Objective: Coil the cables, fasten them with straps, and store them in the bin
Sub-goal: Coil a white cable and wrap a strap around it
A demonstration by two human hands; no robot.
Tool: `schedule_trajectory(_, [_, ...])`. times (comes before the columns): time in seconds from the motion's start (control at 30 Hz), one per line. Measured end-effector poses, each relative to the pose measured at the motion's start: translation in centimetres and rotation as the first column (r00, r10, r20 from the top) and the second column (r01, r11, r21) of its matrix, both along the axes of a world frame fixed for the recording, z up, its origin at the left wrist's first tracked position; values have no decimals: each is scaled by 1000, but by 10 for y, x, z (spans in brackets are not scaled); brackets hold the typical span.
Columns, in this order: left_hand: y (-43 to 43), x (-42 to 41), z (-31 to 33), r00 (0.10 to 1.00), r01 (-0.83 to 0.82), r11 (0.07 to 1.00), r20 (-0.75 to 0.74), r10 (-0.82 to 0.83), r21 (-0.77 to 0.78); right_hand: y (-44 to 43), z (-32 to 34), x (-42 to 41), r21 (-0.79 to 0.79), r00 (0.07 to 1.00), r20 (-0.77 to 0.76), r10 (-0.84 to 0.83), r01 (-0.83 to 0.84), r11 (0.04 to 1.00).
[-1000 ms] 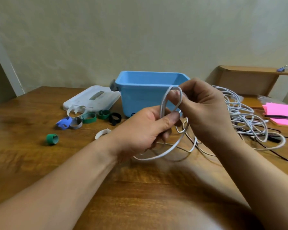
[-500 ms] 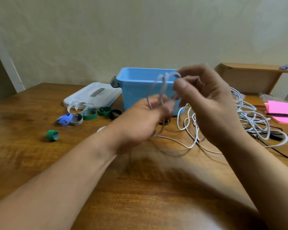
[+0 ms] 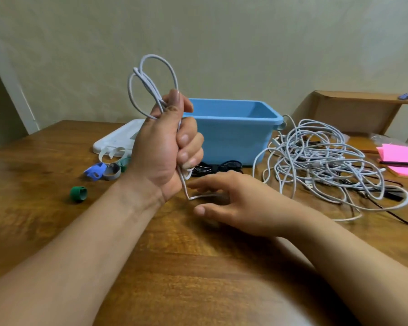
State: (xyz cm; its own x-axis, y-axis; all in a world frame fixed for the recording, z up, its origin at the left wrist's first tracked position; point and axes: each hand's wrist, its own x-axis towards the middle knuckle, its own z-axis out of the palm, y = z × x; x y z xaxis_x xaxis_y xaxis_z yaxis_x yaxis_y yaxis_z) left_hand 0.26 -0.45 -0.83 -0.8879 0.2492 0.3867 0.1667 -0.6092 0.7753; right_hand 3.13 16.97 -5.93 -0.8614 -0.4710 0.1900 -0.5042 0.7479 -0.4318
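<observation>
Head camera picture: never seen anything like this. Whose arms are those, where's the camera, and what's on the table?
No machine: a person wears a camera on the head, looking down at their own arms. The left hand grips several loops of white cable, upright. The right hand is open, low over the wooden table by the cable's loose tail; blur hides whether they touch. Behind stands a blue bin, a white lid beside it. Right of the bin lies a tangled pile of white cables; left lie a green strap, a blue strap and a grey strap, rolled.
</observation>
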Motion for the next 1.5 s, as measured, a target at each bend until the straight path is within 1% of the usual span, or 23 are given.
schedule_trajectory(0.1, [-1,-2,0,1000,15,1000,7,-15,8,-10,-3,-2,88,999,-40,30,-26,996])
schedule_trajectory(0.2, [-6,-4,3,1000,-8,999,11,8,-33,-10,-1,-2,63,997,-78,16,-11,998])
schedule_trajectory(0.3, [-13,-9,5,996,-81,984,-50,74,-159,5,8,-1,-11,990,-111,-91,90,996])
schedule_trajectory(0.37, [-14,-11,2,988,-144,949,-88,124,-279,14,13,0,-69,978,-151,-147,138,988])
schedule_trajectory(0.4, [-12,-10,-1,986,-163,928,-95,139,-334,17,15,0,-71,971,-176,-161,151,986])
schedule_trajectory(0.47, [-7,-8,-4,985,-170,895,-92,144,-413,22,20,1,-3,955,-246,-167,172,985])
schedule_trajectory(0.53, [-4,-7,-5,987,-161,883,-80,140,-441,26,24,2,143,950,-282,-137,183,973])
schedule_trajectory(0.63, [-9,-11,-4,982,-188,877,-65,177,-441,29,27,5,331,973,-217,-79,149,932])
schedule_trajectory(0.7, [-14,-14,-3,971,-236,858,-77,226,-456,32,26,5,380,973,-201,-113,183,907])
schedule_trajectory(0.73, [-15,-15,-4,963,-265,839,-93,252,-475,35,26,3,364,966,-213,-148,218,905])
schedule_trajectory(0.77, [-17,-16,-5,956,-290,818,-114,270,-497,39,28,3,312,958,-219,-185,248,917])
schedule_trajectory(0.83, [-16,-17,-10,941,-339,757,-195,277,-559,48,33,2,100,954,-159,-253,270,958])
schedule_trajectory(0.87, [-13,-17,-13,925,-378,705,-266,270,-600,51,36,3,14,957,-116,-267,271,963])
schedule_trajectory(0.93, [-4,-13,-17,896,-435,598,-388,215,-674,49,38,4,-38,961,-95,-258,256,966])
schedule_trajectory(0.97, [1,-11,-20,898,-425,568,-409,164,-705,46,36,3,-55,960,-116,-256,251,966])
schedule_trajectory(1.0, [6,-7,-22,905,-398,556,-413,105,-730,44,34,3,-92,955,-150,-256,244,965])
schedule_trajectory(1.07, [14,-1,-26,920,-319,567,-391,-6,-759,41,30,2,-201,944,-203,-260,219,955])
schedule_trajectory(1.13, [17,3,-28,923,-287,571,-381,-50,-769,41,30,2,-263,940,-225,-257,195,945])
schedule_trajectory(1.2, [16,5,-27,925,-273,565,-374,-68,-778,42,33,3,-328,941,-221,-257,177,928])
schedule_trajectory(1.27, [15,7,-29,940,-186,563,-312,-136,-805,45,35,3,-418,948,-186,-259,163,894])
schedule_trajectory(1.33, [13,7,-32,947,-101,520,-242,-211,-848,49,38,2,-459,950,-164,-267,166,873])
schedule_trajectory(1.4, [12,6,-33,943,-144,448,-260,-210,-883,50,39,3,-459,953,-148,-263,169,872])
schedule_trajectory(1.5, [10,7,-27,938,-222,440,-315,-148,-870,49,41,3,-503,961,-112,-253,165,848])
